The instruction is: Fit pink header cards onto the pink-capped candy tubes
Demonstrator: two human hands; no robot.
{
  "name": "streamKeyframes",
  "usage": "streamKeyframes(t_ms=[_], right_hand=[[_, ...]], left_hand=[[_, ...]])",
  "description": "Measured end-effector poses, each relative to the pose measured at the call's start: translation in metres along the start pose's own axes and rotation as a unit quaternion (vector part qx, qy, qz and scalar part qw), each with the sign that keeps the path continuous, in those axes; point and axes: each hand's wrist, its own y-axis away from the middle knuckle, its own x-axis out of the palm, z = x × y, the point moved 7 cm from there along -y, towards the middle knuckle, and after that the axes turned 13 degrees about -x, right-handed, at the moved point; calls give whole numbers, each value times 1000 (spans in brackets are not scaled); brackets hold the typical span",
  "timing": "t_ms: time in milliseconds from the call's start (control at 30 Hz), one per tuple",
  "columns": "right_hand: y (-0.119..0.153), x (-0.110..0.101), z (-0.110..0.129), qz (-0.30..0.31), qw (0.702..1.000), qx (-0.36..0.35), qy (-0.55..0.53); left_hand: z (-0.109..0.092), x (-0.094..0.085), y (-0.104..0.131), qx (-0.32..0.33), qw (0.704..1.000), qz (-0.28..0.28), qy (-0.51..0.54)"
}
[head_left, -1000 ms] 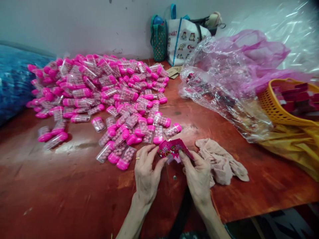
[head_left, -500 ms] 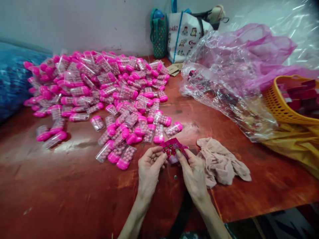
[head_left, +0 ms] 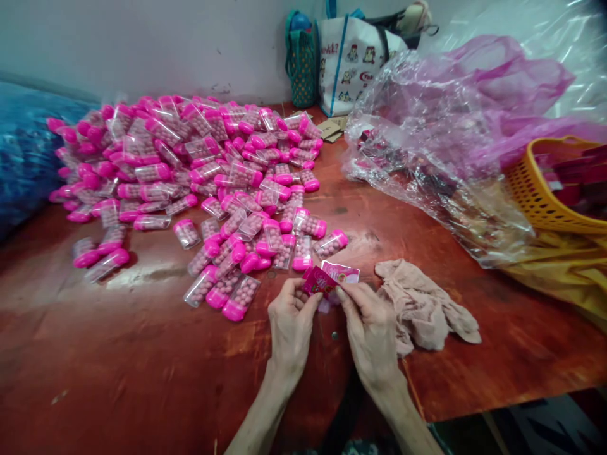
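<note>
Thumb and fingers of my left hand [head_left: 291, 322] pinch a dark pink printed label [head_left: 318, 281] above the front of the table. My right hand [head_left: 372, 325] is closed at the label's right edge. Behind it stands a lighter pink-and-white printed piece [head_left: 344, 272], its lower edge hidden by my right fingers. Whether the two pieces are joined I cannot tell. A pale, see-through bit shows just below the label. Just beyond my hands lie clear containers [head_left: 244, 294] of small pink balls with bright pink ends. To my right is a crumpled beige cloth [head_left: 422, 306].
A large heap of the same containers [head_left: 156, 148] covers the back left of the red-brown table [head_left: 142, 373]. At right are clear plastic sheeting [head_left: 403, 145], a pink bag [head_left: 516, 76] and a yellow basket [head_left: 535, 196] holding dark pink pieces. A white printed bag [head_left: 351, 69] stands behind.
The dark pink label has turned and shifted slightly left in my hands. A lighter pink-and-white face now shows behind it, by my right fingers.
</note>
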Motion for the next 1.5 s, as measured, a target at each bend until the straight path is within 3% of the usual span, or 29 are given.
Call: streamKeyframes(t_ms=[133,233,333,433,567,633,900,1033,1233,1333,1400,1500], right_hand=[[1,-10,-2,-79,997,-5,-17],[5,-10,-14,-106,990,49,-76],[8,-10,-21,-122,981,87,-123],[8,-7,-23,-121,969,120,-178],[10,6,-19,-73,957,145,-241],[11,10,-13,-51,960,134,-242],[10,22,-1,24,960,152,-235],[13,29,-3,14,963,165,-211],[16,36,1,31,976,129,-170],[11,33,5,61,989,72,-111],[6,29,9,66,995,20,-74],[4,25,12,62,997,-24,-47]], left_hand=[[-9,-1,4,66,985,-61,-150],[-10,-1,4,78,983,-62,-155],[-9,-4,3,63,994,-41,-81],[-8,-8,2,11,998,-3,57],[-10,0,1,-95,957,118,247],[-11,5,2,-129,931,148,307],[-4,-1,1,-139,918,88,360],[-2,-3,4,-151,916,78,363],[0,-5,4,-153,919,76,356],[-2,-9,5,-136,926,82,342],[-7,-13,6,-97,942,76,312],[-18,-23,11,-11,971,24,239]])
